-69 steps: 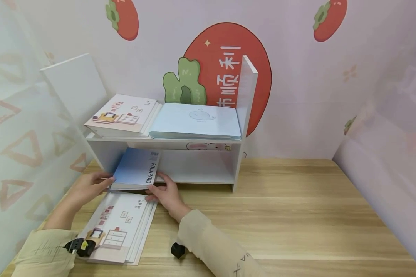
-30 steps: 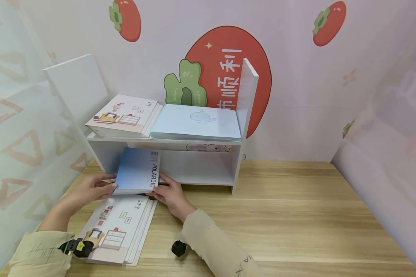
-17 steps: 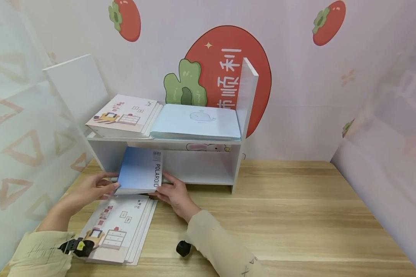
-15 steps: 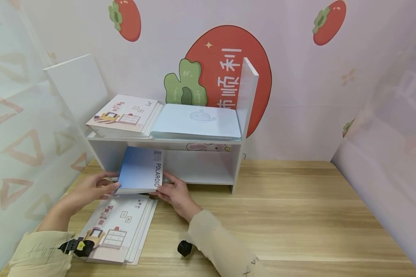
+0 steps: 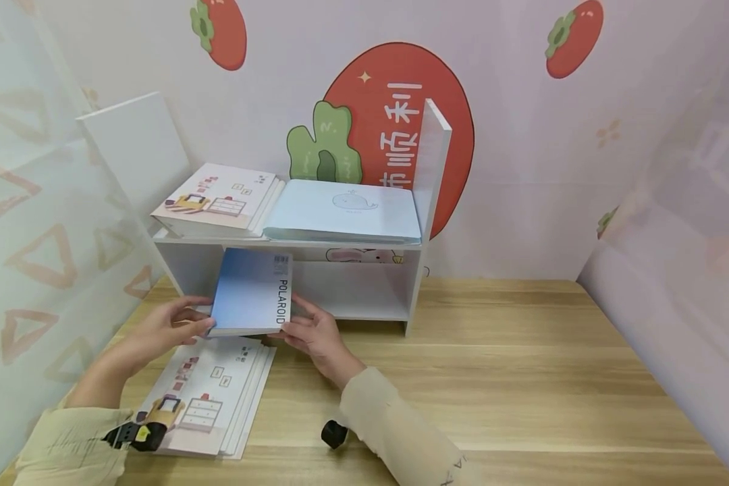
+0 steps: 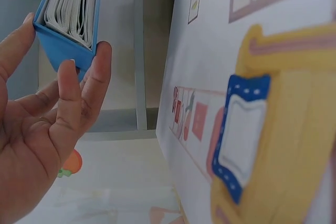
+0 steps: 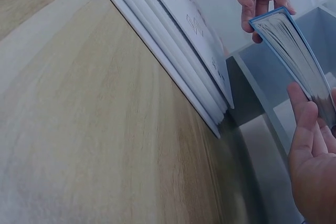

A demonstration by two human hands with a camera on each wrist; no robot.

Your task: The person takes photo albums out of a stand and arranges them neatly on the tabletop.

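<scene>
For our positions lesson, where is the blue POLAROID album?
Head view, left of centre: the blue POLAROID album is between left hand and right hand, at the white shelf's lower compartment.

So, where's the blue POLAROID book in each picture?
Head: left of centre, the blue book between the left hand and right hand.
Left wrist: the blue book, upper left.
Right wrist: the blue book, upper right.
Landmark in all three: the white book lying on the table.
</scene>
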